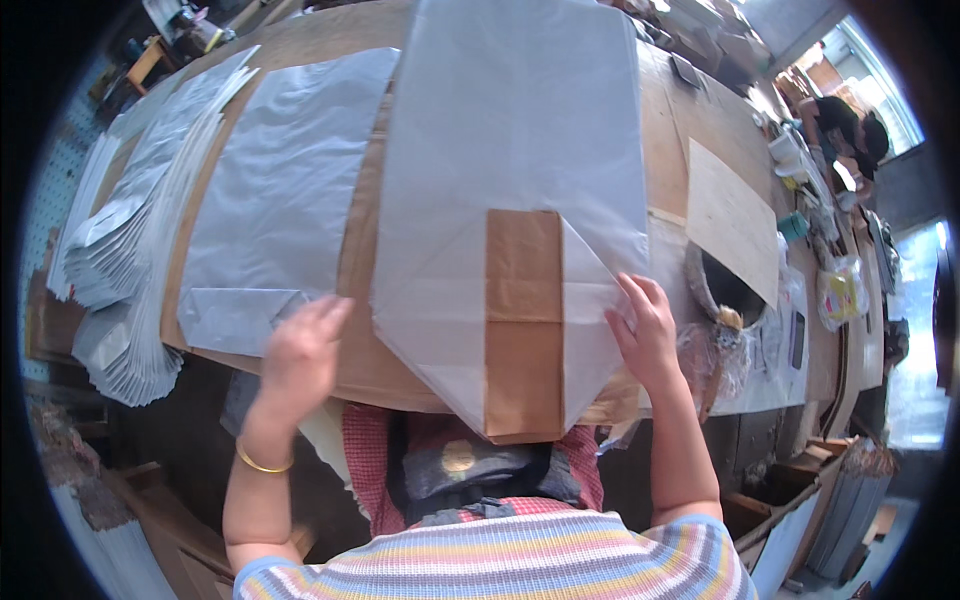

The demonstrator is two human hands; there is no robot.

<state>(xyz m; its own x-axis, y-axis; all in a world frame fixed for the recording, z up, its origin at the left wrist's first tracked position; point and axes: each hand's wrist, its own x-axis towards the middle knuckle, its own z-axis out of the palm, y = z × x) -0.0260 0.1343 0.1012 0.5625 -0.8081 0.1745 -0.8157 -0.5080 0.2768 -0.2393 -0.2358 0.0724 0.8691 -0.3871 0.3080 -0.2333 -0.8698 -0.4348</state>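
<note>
A large white paper sack [510, 120] lies lengthwise before me, its near end folded into a pointed shape. Down the middle of that fold runs a brown paper strip [524, 320], reaching the table's near edge. My right hand [648, 325] is at the sack's right edge, thumb and fingers apart, fingertips on or just above the paper. To the left, my left hand [305, 345] hovers by the folded near end of another white sheet [290, 150]. Motion smears its fingers, so its grip cannot be made out.
Fanned white paper sacks [150, 230] overhang the wooden table's [385, 375] left edge. On the right, a board [732, 220] partly covers a round dark container [725, 285] with a brush [728, 318] at its rim. Crumpled clear plastic [715, 365] lies nearby. A person [845, 130] bends at the far right.
</note>
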